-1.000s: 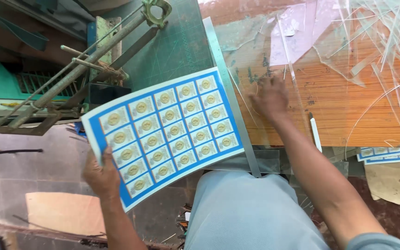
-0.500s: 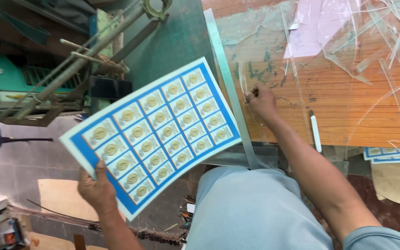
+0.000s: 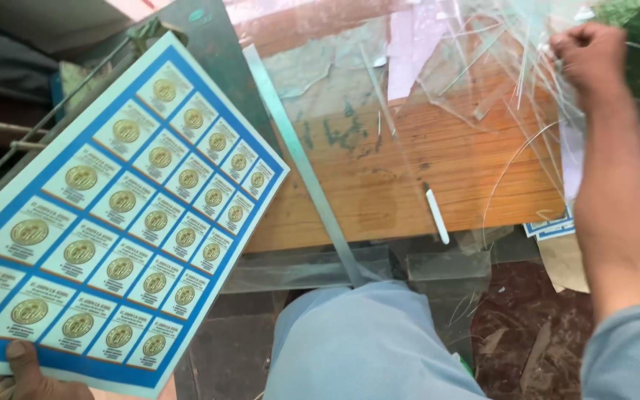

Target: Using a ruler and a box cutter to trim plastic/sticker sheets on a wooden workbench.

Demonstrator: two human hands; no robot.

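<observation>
left hand (image 3: 27,370): mostly cut off at bottom edge
blue printed sticker sheet (image 3: 120,222): left corner cropped
right hand (image 3: 590,55): fingertips hidden among clear plastic strips (image 3: 498,81)

A long metal ruler (image 3: 312,178) lies slanted across the wooden table (image 3: 438,178), its lower end running past the table's near edge. A small white stick (image 3: 437,215) lies on the wood to the right of it. Below the table, the brown floor (image 3: 527,326) is littered with scraps.

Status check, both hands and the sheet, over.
Left hand grips blue printed label sheet at bottom edge. Right hand in clear plastic strip offcuts on wooden table.
</observation>
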